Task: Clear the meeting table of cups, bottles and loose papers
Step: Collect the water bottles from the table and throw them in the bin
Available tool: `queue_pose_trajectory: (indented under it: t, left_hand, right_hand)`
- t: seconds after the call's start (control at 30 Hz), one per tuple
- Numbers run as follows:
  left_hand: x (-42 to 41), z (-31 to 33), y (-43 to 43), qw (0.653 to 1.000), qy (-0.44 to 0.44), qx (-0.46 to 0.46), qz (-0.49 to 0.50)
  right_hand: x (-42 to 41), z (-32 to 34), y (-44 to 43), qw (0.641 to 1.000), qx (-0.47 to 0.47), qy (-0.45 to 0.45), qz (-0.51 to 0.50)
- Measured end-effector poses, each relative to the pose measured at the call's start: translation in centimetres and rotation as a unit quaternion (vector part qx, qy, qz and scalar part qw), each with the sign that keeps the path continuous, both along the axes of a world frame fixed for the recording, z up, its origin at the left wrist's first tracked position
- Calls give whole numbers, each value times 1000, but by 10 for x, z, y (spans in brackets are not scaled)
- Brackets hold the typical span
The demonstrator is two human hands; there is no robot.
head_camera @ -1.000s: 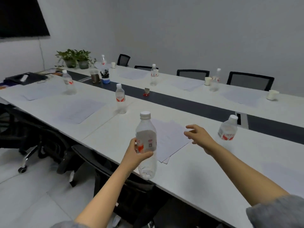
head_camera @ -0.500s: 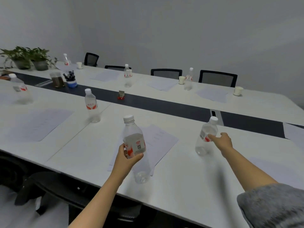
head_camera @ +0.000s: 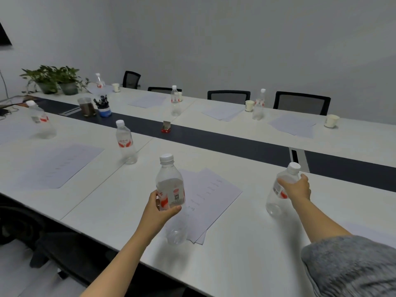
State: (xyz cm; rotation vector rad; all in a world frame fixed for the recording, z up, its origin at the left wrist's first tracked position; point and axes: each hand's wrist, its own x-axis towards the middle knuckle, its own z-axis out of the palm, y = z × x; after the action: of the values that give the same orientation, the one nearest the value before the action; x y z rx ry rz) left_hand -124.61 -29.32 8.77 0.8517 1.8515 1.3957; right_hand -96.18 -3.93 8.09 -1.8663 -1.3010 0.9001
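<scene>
My left hand [head_camera: 159,213] grips a clear water bottle [head_camera: 170,185] with a red label, held above the white meeting table [head_camera: 111,211]. My right hand [head_camera: 296,188] is wrapped around a second bottle [head_camera: 278,189] that stands tilted on the table to the right. Loose papers [head_camera: 211,198] lie between the two bottles. Further bottles stand at the left [head_camera: 125,142], far left [head_camera: 40,120] and on the far side [head_camera: 175,100] [head_camera: 258,103]. White paper cups [head_camera: 249,105] [head_camera: 331,121] [head_camera: 116,87] sit along the far edge, with more paper sheets [head_camera: 222,111] [head_camera: 292,125] [head_camera: 57,166].
A dark strip [head_camera: 225,143] runs down the table's middle with a small red box [head_camera: 166,127], a pen pot [head_camera: 104,108] and a brown jar [head_camera: 86,107]. Potted plants [head_camera: 55,79] stand at the far left end. Black chairs [head_camera: 301,102] line the far side; another chair [head_camera: 32,232] is near me.
My right hand reached right and closed around the second bottle, which now tilts. The left hand keeps holding its bottle. The view has swung back to the left.
</scene>
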Motion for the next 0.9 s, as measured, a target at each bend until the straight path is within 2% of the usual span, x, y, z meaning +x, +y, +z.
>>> queue_pose_trajectory:
  t: [0.33,0.43,0.5,0.57,0.63,0.7,0.77,0.83,0.9]
  left_hand:
    - [-11,2,0,1000,4,8,6]
    - [-13,6,-5,1000,-11,19,2]
    - [-17,11,-10,999,-36,36,-14]
    - [-23,17,-16,991,-97,83,-45]
    - [-28,21,-21,972,-171,137,-89]
    - [-30,25,-27,952,-232,171,-103]
    - [-31,31,-37,947,-240,193,-94]
    - [-28,35,-46,949,-220,202,-104]
    - [-32,33,-61,937,-237,225,-121]
  right_hand:
    - [-15,-5,4,999,-5,-27,39]
    - [-40,17,-3,995,45,-59,71]
    - [-65,42,-11,988,91,-23,123]
    - [-89,70,-25,970,119,72,201]
    - [-110,95,-48,931,114,158,308]
    - [-132,116,-76,890,99,180,408]
    - [-156,124,-100,857,80,192,472]
    - [-171,122,-117,845,60,200,492]
    - [-193,115,-134,835,16,212,508]
